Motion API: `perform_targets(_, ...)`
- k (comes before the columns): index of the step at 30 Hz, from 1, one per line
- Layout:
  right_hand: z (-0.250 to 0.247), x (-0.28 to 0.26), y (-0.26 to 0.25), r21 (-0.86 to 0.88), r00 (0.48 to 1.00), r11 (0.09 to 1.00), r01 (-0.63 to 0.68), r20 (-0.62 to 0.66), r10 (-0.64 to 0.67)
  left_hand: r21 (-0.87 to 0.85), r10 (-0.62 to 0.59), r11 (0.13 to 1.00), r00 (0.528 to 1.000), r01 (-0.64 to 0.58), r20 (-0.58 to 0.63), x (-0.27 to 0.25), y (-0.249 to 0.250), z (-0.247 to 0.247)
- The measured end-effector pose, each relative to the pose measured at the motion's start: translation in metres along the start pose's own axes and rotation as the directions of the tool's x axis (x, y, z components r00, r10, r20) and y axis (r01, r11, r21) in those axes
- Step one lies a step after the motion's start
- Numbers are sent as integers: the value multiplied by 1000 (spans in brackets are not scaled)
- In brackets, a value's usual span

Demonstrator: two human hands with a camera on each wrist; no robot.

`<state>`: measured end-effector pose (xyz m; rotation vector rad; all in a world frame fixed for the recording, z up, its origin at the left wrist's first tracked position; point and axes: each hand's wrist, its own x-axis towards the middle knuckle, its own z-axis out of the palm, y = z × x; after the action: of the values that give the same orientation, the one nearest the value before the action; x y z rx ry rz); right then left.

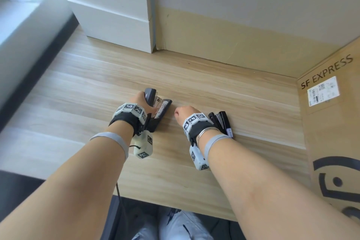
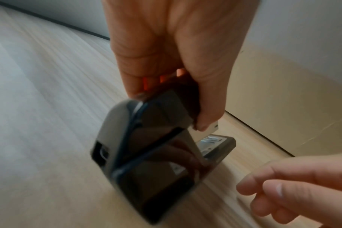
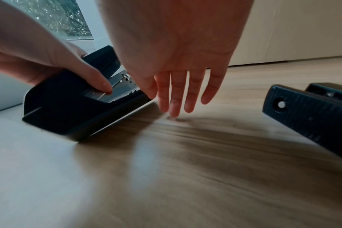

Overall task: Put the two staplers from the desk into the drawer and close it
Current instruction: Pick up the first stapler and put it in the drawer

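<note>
A large dark stapler sits on the wooden desk with its top arm raised. My left hand grips that arm from above, the thumb pressed on the metal magazine. In the left wrist view the stapler is blurred under the left hand. My right hand hangs just right of it, holding nothing, with straight fingers pointing down close to the desk. A smaller black stapler lies on the desk right of my right wrist, untouched. No drawer is in view.
A cardboard box marked SF EXPRESS stands along the desk's right side. A white block stands at the back left against the wall. The desk's front edge is near me, with my legs below it.
</note>
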<state>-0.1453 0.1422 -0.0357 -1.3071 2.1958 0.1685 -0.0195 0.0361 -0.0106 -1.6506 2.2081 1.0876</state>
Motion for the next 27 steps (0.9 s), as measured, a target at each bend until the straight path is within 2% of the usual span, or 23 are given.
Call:
perform_targets(6,2,-7,-19,-43,1000,999,20,-5,-20,15,49,999,992,-47,-116,-17,-23,-15)
perform_targets(12,19,-25,-59,-103,998,994,36,-46,-41,-16,25,999,984,-28,-177,-49,-69,-44)
perform_targets(20,62,-51,-137,-69,985,996,49,-164,-60,-79,-54,996,969,36,-240,-108,-179,-79)
perform_targets(27,107,-59,-185,13,962,999,53,-269,-48,-171,-182,977,919,128,-349,-165,-289,-84)
